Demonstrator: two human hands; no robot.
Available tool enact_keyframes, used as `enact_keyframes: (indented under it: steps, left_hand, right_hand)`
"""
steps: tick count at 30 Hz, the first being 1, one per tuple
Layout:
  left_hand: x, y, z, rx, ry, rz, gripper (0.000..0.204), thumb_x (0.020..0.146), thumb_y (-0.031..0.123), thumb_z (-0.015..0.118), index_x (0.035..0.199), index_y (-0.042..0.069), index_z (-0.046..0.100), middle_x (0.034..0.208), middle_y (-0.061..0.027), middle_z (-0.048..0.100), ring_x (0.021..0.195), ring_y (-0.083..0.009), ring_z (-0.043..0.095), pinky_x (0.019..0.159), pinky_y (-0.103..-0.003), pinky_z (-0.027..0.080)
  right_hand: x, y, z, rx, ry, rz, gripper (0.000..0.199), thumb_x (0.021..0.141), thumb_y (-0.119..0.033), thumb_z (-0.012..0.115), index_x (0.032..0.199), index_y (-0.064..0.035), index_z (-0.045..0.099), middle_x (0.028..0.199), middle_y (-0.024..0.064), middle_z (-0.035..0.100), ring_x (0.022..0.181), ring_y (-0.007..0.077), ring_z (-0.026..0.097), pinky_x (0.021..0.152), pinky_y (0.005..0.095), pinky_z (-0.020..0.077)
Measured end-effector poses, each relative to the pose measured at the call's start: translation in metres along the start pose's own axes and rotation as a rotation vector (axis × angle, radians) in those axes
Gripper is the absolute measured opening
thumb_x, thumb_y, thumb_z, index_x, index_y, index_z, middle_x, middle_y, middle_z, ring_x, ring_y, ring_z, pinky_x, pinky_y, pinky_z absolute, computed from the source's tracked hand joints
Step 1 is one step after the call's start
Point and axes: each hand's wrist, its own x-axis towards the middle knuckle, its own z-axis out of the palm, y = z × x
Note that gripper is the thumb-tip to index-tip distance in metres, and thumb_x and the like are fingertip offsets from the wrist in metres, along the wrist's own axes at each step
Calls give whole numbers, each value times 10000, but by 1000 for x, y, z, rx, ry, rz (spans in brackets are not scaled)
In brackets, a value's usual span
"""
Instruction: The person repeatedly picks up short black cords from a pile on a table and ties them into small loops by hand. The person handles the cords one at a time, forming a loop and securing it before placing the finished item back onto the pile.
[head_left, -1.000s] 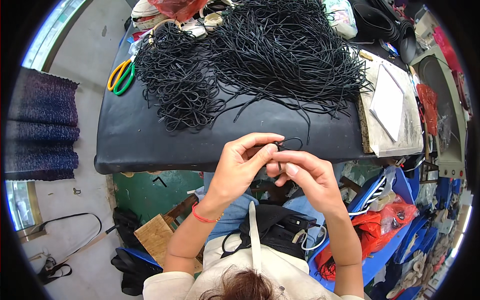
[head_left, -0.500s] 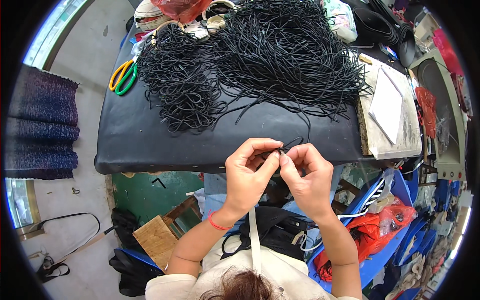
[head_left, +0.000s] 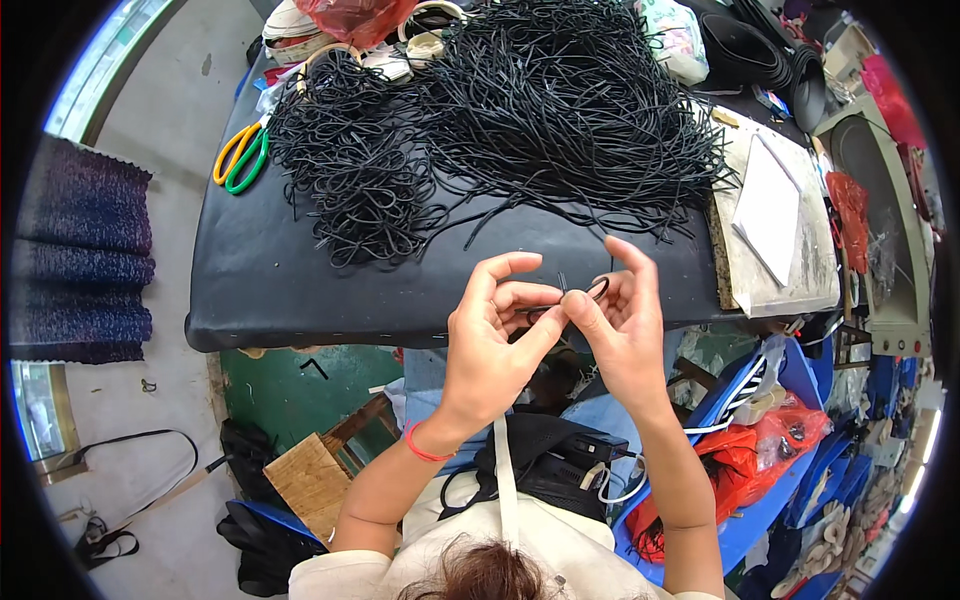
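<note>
My left hand [head_left: 495, 335] and my right hand [head_left: 620, 325] meet over the near edge of the black table [head_left: 290, 290]. Together they pinch one short black cord [head_left: 575, 295], bent into a small loop between thumbs and forefingers, its two ends sticking up. A red band circles my left wrist. Beyond the hands, a big heap of straight black cords [head_left: 570, 110] covers the middle and right of the table. A second heap of looped black cords [head_left: 345, 170] lies to its left.
Yellow and green scissors [head_left: 238, 155] lie at the table's left edge. A pale board with a white sheet [head_left: 775, 215] sits at the right. Red bags, white tape rolls and black bands crowd the far edge. Blue crates and a red bag [head_left: 790, 430] stand below right.
Both hands have risen slightly toward the table edge and closed together. The cord is now bent into a loop between the fingertips.
</note>
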Motion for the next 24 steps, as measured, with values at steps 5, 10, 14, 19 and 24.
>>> enact_keyframes:
  steps: [5,10,14,19,24]
  left_hand:
    - [-4,8,-2,242,-118,-40,441,778,-48,606,1174,1,418,941,-110,625,843,-108,586,776,-239,476]
    - [-5,2,-2,167,-214,-73,484,765,16,614,1202,2,404,904,-138,655,795,-147,627,739,-279,498]
    - [-4,-4,1,138,-150,-98,277,785,80,661,1031,-18,579,885,-104,657,777,-109,612,710,-246,493]
    - [-7,-1,2,140,-121,-107,183,803,95,648,957,-2,634,807,-64,660,700,-73,590,614,-232,476]
    - [-7,6,-3,247,-201,-60,163,814,62,638,945,-18,584,831,-48,630,749,-68,578,660,-204,472]
  right_hand:
    - [2,7,-18,-72,-229,-49,208,838,-144,628,944,30,585,841,31,577,797,55,481,662,196,401]
    - [0,-1,-9,264,-30,188,131,875,-146,588,879,-16,573,782,-25,567,693,21,474,636,177,397]
    - [-5,-1,-5,256,-18,139,121,872,-136,593,880,-18,566,772,-31,552,692,16,463,623,174,389]
    - [-10,2,-5,403,60,165,118,871,-132,594,911,-24,573,776,-30,553,686,16,458,621,173,388]
    - [-10,-4,-18,217,-141,265,200,897,-228,557,832,-39,558,722,-42,512,647,15,428,576,170,354]
